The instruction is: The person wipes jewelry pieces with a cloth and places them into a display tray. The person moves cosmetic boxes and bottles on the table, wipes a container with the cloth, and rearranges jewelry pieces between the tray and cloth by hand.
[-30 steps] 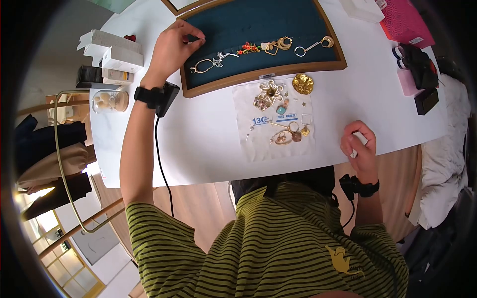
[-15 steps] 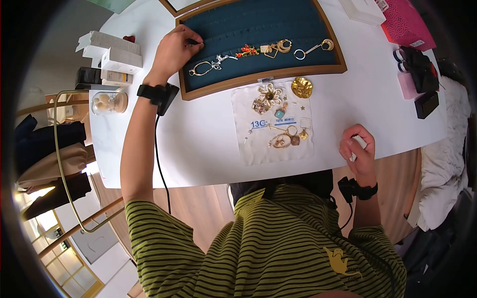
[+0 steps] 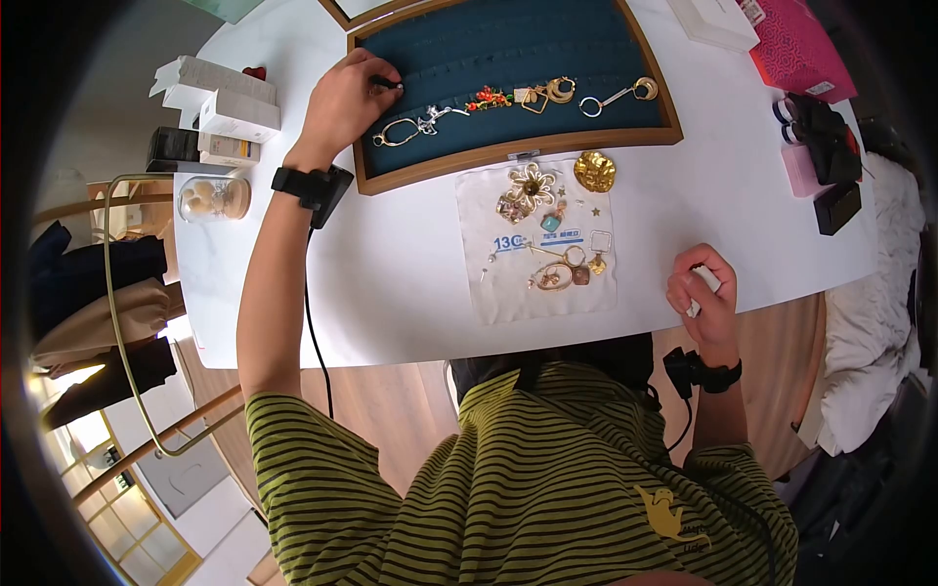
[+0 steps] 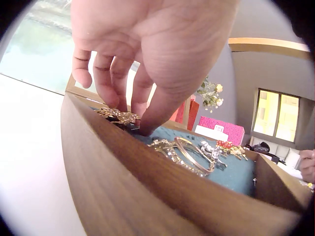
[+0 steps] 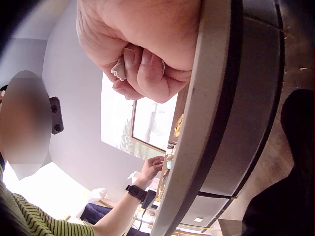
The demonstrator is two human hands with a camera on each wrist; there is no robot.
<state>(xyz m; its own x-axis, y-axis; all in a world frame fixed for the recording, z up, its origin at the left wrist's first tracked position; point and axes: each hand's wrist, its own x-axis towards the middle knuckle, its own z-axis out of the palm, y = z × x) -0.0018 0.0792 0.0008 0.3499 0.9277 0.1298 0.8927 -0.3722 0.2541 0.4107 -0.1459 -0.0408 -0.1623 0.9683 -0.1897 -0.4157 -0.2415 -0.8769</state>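
Observation:
At the left end of the teal-lined wooden jewelry box [image 3: 518, 159], the left hand [image 3: 340, 103] pinches a small piece between thumb and fingers. In the left wrist view the left hand [image 4: 152, 54] has its fingertips at a gold, beaded ornament [image 4: 118, 116], just inside the box's rim [image 4: 147, 167]; the exact grip is partly hidden. A small dark part shows at the fingers in the head view. Near the table's front edge, the right hand [image 3: 705, 298] curls round a crumpled white cloth or tissue [image 3: 705, 283], also visible in the right wrist view [image 5: 119, 70].
Several pieces, including a red one [image 3: 489, 98], lie in a row in the box. A white cloth [image 3: 493, 293] bears more jewelry, with a round gold piece [image 3: 595, 171] at its corner. Small boxes [image 3: 237, 116] and a glass dome [image 3: 215, 198] stand left; a pink box [image 3: 803, 49] stands right.
The left hand has turned slightly near the same spot, and a small dark part now shows between its fingers. The right hand keeps its hold, nearly still.

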